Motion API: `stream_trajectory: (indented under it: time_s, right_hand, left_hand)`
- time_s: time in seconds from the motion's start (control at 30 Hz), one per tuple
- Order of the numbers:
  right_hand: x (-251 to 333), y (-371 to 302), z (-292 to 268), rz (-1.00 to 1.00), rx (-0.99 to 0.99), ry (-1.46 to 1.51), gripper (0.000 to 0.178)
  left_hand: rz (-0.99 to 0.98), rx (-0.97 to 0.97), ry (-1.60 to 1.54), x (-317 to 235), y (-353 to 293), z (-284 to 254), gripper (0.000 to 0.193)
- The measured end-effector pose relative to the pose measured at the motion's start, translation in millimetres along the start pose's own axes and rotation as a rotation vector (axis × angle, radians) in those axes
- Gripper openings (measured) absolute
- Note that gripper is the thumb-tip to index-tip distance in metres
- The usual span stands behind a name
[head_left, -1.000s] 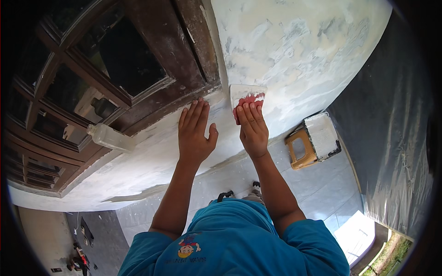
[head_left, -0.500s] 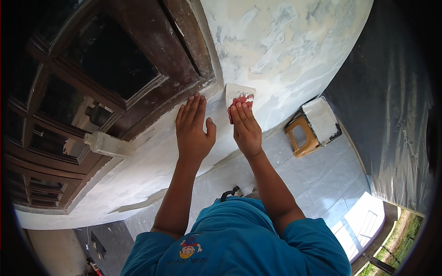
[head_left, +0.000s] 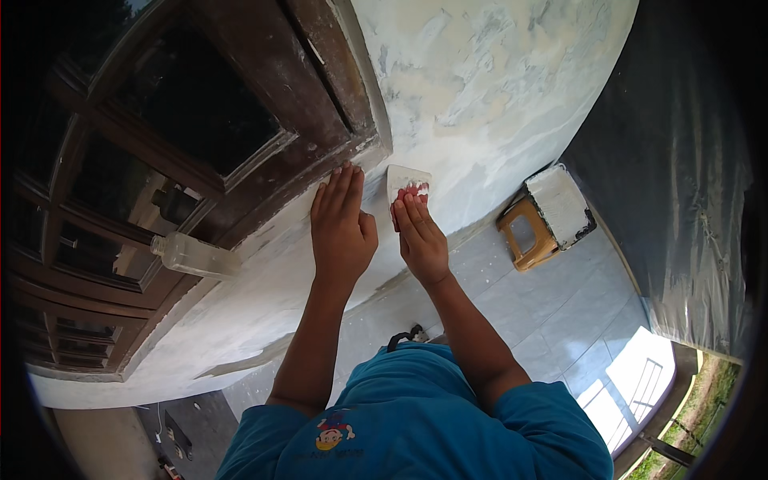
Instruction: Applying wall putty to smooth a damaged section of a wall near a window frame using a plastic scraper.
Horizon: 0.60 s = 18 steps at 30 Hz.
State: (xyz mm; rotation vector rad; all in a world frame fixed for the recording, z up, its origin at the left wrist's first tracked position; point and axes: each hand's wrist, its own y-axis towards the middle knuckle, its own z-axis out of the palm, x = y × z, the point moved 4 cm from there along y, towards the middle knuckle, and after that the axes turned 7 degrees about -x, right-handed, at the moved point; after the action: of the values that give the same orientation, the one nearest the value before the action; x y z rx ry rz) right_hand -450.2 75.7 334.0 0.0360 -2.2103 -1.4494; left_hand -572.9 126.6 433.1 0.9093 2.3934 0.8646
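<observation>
My right hand point(head_left: 424, 248) grips a putty scraper point(head_left: 410, 174) with a pale, broad blade and red near the fingers. Its blade lies against the patchy white wall point(head_left: 464, 104), just right of the window frame's corner. White smears mark the red part. My left hand point(head_left: 344, 228) rests with fingers stretched out and close together on the wall below the dark brown window frame point(head_left: 320, 160). That hand holds nothing. The scraper's grip is mostly hidden under my right fingers.
On the left, a cloudy clear bottle point(head_left: 200, 258) stands on the window ledge. To the right, a tan plastic stool point(head_left: 528, 236) touches a white-coated tray or container point(head_left: 560, 206) on grey floor tiles point(head_left: 560, 304). Dark plastic sheeting point(head_left: 672, 184) hangs at the far right.
My right hand has drawn the scraper a short way down the wall toward me. My left hand stays flat at nearly the same spot. The view has shifted slightly.
</observation>
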Motion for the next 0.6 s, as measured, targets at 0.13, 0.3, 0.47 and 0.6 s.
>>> stream_trajectory:
  time_s: [0.13,0.3,0.47,0.6]
  right_hand:
    - [2.3,11.0,-28.6,0.108,-0.046,0.058,0.046]
    - [-32.4,80.9,-41.9,0.091,-0.282,-0.028,0.048]
    - [-18.1,54.4,-4.4,0.023,-0.130,-0.089,0.041]
    - [-4.4,18.6,-13.0,0.059,-0.051,0.004,0.043]
  left_hand:
    - [-0.007,0.013,0.015,3.6,-2.9,-2.3,0.056]
    - [0.006,-0.020,-0.004,0.8,-1.8,-2.6,0.059]
    - [0.012,-0.010,-0.017,-0.4,-0.2,0.0,0.059]
    - [0.015,0.001,0.005,3.7,-2.7,-1.4,0.059]
